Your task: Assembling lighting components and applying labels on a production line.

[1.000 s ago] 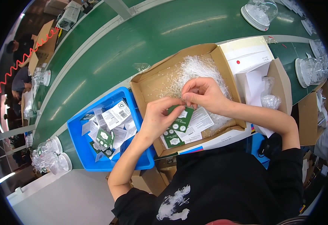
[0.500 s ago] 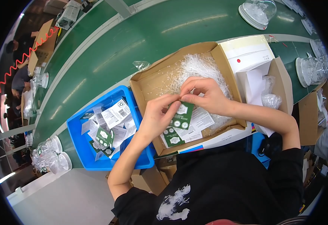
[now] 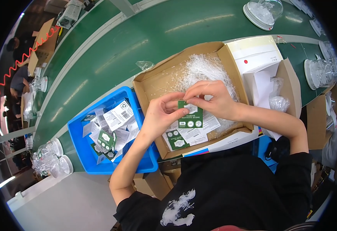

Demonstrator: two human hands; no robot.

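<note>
Over the cardboard tray, my left hand (image 3: 161,114) pinches the left edge of a green printed hang tag (image 3: 191,118), which hangs upright facing me. My right hand (image 3: 211,99) is closed, its thumb and index fingertips meeting at the tag's top edge. What sits between those fingertips is too small to make out. Beneath both hands, the shallow cardboard tray (image 3: 148,91) holds a heap of thin white plastic strands (image 3: 203,68). More tags lie at its near side, among them a green tag (image 3: 177,141) and white printed tags (image 3: 196,134).
Left of the tray stands a blue plastic bin (image 3: 150,164) of loose tags. White boxes (image 3: 253,52) and an open carton (image 3: 291,82) sit at right. Clear domes on white bases (image 3: 261,15) stand on the green table (image 3: 118,57). Other people work at far left.
The green tag has turned more upright and shifted slightly right. My left hand has shifted a little along with it, while my right hand stays at the tag's top edge.
</note>
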